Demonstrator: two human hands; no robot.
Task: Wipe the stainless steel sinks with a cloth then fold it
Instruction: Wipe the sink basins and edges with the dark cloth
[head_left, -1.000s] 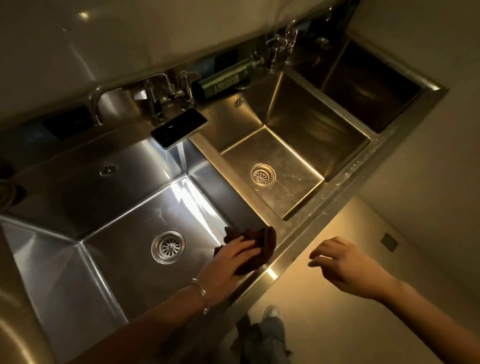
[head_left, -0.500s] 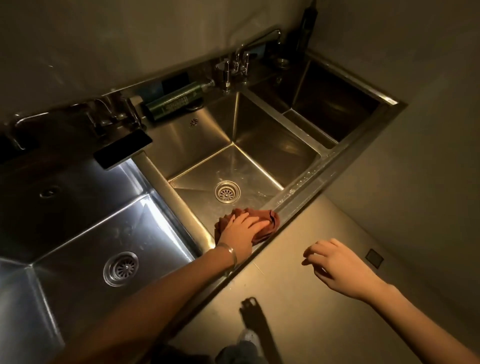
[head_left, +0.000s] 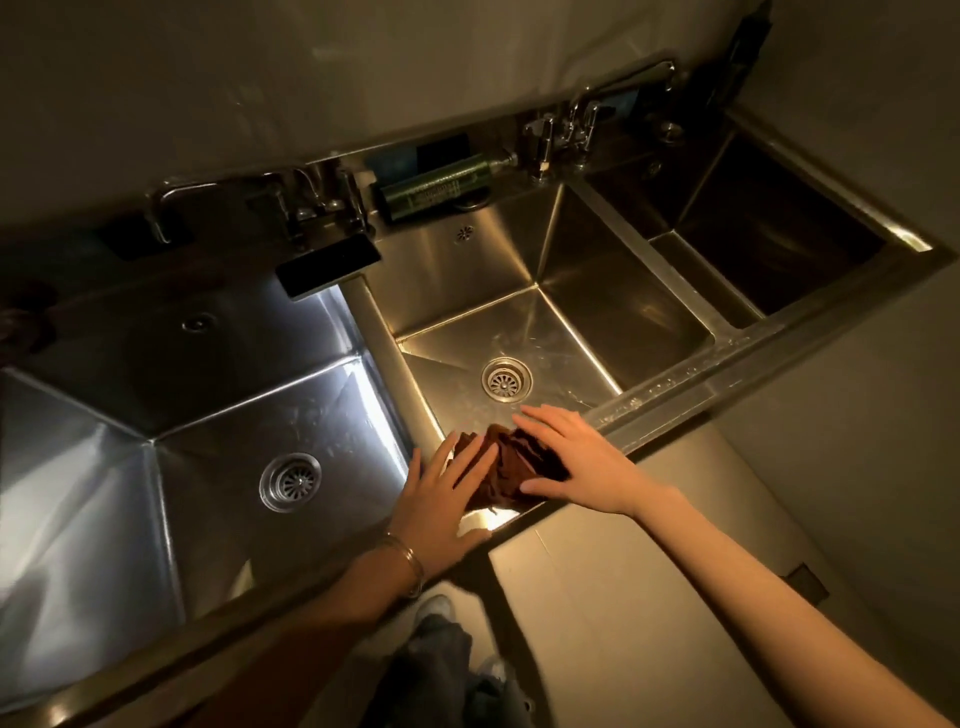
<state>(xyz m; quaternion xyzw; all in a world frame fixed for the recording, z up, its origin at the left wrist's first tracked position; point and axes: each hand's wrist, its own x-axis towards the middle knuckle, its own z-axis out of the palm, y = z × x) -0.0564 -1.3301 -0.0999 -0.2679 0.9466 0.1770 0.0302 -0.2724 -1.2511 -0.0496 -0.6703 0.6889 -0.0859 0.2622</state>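
Left hand (head_left: 441, 499) and right hand (head_left: 582, 460), fingers straight, flat on crumpled brown cloth (head_left: 511, 467) at middle sink (head_left: 644, 312) front rim.

The scene is dimly lit, with a warm yellow-brown cast. A cold white glare is thrown down the right wall of the left sink (head_left: 358, 395). The middle sink (head_left: 597, 312) is lit warmly, its floor seams picked out as bright lines. The right sink (head_left: 779, 249) is lost in shadow. The cloth (head_left: 514, 467) is rendered as a dark mass with little detail. Straight edges are bowed toward the frame borders, and fine detail is softened throughout.
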